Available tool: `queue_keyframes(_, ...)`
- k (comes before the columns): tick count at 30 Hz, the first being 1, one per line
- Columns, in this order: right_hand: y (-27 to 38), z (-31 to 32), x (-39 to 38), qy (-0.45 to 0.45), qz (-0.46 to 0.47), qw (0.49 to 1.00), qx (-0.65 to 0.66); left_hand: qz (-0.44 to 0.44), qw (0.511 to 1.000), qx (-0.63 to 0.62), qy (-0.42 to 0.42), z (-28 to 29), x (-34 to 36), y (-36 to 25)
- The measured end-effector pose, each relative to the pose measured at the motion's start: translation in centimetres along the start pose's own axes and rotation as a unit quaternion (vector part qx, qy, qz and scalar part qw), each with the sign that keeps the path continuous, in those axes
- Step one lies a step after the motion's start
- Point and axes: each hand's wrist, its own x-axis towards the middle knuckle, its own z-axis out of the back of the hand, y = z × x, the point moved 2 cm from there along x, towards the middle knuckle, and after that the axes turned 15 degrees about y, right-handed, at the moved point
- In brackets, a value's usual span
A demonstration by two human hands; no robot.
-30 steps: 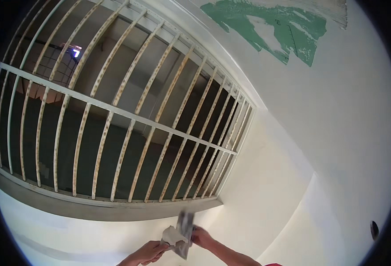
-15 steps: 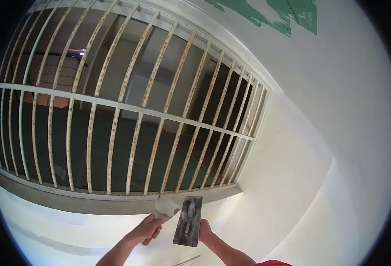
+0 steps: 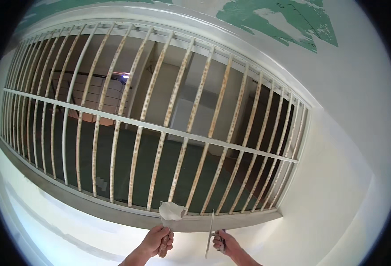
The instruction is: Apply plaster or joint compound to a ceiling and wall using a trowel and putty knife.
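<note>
In my left hand (image 3: 154, 241), fingers closed round the handle, is a putty knife (image 3: 167, 223) with its blade pointing up. A thick lump of white filler paste (image 3: 172, 211) covers the blade. My right hand (image 3: 227, 243) grips a plastering trowel (image 3: 210, 239) by its handle; the plate stands upright and edge-on, so its face is hidden. A gap separates the two tools, both in front of the window sill (image 3: 244, 224).
Beyond the sill, rusty white window bars (image 3: 138, 150) with a horizontal crossbar (image 3: 160, 127) stretch across a dark room. White wall (image 3: 333, 146) lies to the right and below. Green patches with torn edges (image 3: 293, 22) show on the wall above.
The trowel has turned from showing its smeared flat face to edge-on, and has moved right, away from the putty knife. The paste-loaded blade now points up. The whole view has shifted.
</note>
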Motion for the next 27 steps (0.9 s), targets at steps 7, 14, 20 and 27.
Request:
queue_keyframes(7, 7.0, -11.5, 5.9, 0.05, 0.021, 0.959, -0.28, -0.055, 0.998, 0.005, -0.035, 1.8, -3.6, -2.5)
queue_keyframes(14, 14.3, -29.5, 18.0, 0.068, 0.265, 0.527, -0.805, -0.09, 0.986, 0.024, -0.139, 3.6, -8.0, -2.1)
queue_keyframes(20, 16.6, -44.0, 33.3, -0.041, 0.451, 0.104, -0.885, -0.07, 0.965, 0.02, -0.251, 3.5, -11.6, -1.7)
queue_keyframes(27, 13.2, -58.7, 44.4, -0.035, 0.524, -0.001, -0.851, -0.166, 0.925, 0.122, -0.32, 16.7, -17.3, 9.9)
